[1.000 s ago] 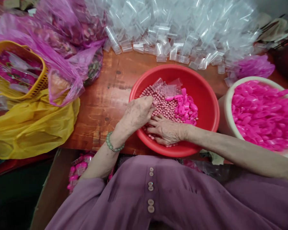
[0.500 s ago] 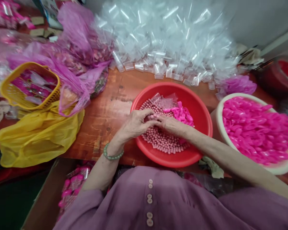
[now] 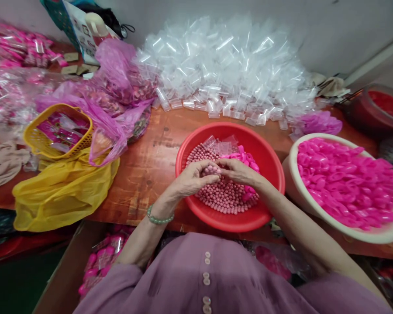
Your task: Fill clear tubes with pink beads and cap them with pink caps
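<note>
Over the red basin [image 3: 180, 174], my left hand [image 3: 194, 178] is curled round a small cluster of pink beads [image 3: 211, 169]. Whether a clear sleeve encloses them I cannot tell. My right hand [image 3: 239, 171] meets it from the right, its fingers pressed together at the edge of the cluster; what they grip is hidden. Loose pink beads [image 3: 229, 200] cover the basin floor under both hands. Behind the hands, inside the basin, lie a few clear plastic pieces [image 3: 225, 147]. Bright pink plastic parts [image 3: 249, 162] rest beside my right hand.
A cream tub [image 3: 293, 174] heaped with pink plastic parts [image 3: 347, 183] stands at right. Clear plastic sleeves [image 3: 222, 61] are piled at the back. On the left are a yellow basket [image 3: 57, 150], a yellow bag [image 3: 65, 192] and a purple plastic bag [image 3: 114, 61].
My hands have turned slightly, and more of the bead cluster shows between them. They remain over the basin. The camera view has shifted, showing more of the back wall.
</note>
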Available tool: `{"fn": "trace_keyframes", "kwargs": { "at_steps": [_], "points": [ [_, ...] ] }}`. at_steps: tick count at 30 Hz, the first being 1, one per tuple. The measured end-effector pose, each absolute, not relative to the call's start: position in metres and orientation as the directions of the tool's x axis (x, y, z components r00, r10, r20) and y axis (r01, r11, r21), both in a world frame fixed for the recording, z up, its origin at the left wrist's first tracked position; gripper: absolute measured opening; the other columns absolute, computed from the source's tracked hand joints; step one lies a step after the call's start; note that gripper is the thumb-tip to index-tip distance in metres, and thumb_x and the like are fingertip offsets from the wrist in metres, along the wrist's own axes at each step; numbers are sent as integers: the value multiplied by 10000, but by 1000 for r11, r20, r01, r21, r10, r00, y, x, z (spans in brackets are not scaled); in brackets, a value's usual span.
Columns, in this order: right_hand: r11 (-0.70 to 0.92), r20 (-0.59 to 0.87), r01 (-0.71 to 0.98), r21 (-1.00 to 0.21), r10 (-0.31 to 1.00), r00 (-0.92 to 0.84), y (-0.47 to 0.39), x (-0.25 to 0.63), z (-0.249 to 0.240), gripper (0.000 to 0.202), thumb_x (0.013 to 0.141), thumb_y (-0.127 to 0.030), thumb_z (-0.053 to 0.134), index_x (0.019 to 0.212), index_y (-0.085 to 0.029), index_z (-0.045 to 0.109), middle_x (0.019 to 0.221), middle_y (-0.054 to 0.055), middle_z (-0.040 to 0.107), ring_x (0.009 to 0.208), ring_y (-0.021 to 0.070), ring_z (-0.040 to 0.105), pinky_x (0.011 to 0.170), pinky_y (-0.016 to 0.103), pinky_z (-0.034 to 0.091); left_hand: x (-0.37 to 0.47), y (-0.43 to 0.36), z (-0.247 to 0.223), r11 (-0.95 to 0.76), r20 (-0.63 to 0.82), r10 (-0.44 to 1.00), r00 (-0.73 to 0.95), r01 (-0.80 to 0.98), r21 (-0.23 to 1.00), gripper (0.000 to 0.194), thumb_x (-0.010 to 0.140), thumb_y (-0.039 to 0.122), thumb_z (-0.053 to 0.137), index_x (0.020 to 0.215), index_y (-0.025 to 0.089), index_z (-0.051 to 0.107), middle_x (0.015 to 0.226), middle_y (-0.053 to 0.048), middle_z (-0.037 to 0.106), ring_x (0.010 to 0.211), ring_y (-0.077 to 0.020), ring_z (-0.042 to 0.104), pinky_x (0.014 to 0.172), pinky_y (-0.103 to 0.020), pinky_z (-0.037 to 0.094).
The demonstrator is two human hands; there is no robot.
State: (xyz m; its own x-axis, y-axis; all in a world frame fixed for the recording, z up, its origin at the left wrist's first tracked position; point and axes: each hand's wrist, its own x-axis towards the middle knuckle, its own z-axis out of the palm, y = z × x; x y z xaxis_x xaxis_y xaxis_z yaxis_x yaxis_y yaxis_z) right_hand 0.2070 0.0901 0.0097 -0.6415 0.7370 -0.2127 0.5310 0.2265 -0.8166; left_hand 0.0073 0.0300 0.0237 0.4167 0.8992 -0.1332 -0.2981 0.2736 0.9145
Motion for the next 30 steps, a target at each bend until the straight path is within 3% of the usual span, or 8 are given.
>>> {"fn": "trace_keyframes", "kwargs": {
  "at_steps": [3, 9, 11, 15, 19, 24, 30],
  "points": [
    [385, -112, 600, -701, 772, -626, 94, 218, 17, 290, 900, -317, 548, 1074, -173, 731, 1123, 98, 732, 1077, 240, 654, 981, 402, 486, 6, 32, 27, 285, -141, 893, 427, -293, 913, 359, 676, 335, 852, 881, 133, 638, 796, -9, 665, 760, -115, 662, 779, -269, 541],
    [309, 10, 719, -622, 922, -387, 109, 254, 22, 279, 898, -271, 540, 1068, -158, 731, 1012, 84, 754, 920, 216, 684, 885, 359, 511, 2, 34, 33, 233, -109, 913, 394, -281, 931, 318, 706, 321, 825, 914, 135, 671, 839, -33, 704, 778, -128, 668, 767, -268, 542],
    [318, 41, 778, -542, 934, -354, 110, 257, 23, 261, 895, -243, 544, 1052, -151, 732, 1000, 91, 753, 906, 218, 679, 866, 350, 508, 1, 35, 33, 204, -96, 914, 395, -241, 949, 282, 690, 283, 827, 885, 129, 693, 812, -22, 694, 758, -112, 646, 754, -248, 523],
    [437, -51, 874, -214, 888, -457, 109, 243, 23, 245, 905, -207, 552, 1053, -131, 731, 996, 137, 724, 929, 249, 652, 841, 349, 484, 4, 37, 28, 159, -80, 925, 373, -187, 969, 248, 701, 256, 802, 900, 131, 721, 840, -29, 698, 795, -117, 633, 794, -265, 506],
    [518, -173, 854, 57, 847, -502, 112, 217, 17, 277, 944, -193, 485, 1066, -122, 723, 1007, 179, 687, 967, 288, 624, 801, 363, 457, 6, 39, 23, 155, -83, 930, 357, -177, 972, 237, 707, 255, 792, 896, 132, 719, 822, -17, 682, 782, -112, 615, 794, -272, 498],
    [594, -178, 778, 203, 804, -567, 117, 204, -1, 331, 961, -130, 381, 1111, -95, 675, 1016, 209, 676, 977, 299, 593, 782, 383, 424, 6, 42, 19, 169, -95, 939, 329, -204, 964, 256, 695, 250, 801, 896, 126, 704, 785, 4, 649, 742, -89, 586, 741, -241, 482],
    [672, -160, 692, 263, 738, -656, 108, 206, -9, 317, 969, -138, 362, 1034, -91, 669, 981, 207, 698, 929, 301, 586, 773, 399, 390, 3, 44, 19, 274, -128, 915, 384, -355, 894, 365, 616, 200, 859, 916, 126, 666, 808, -2, 686, 741, -84, 625, 750, -227, 519]
  ]
}}
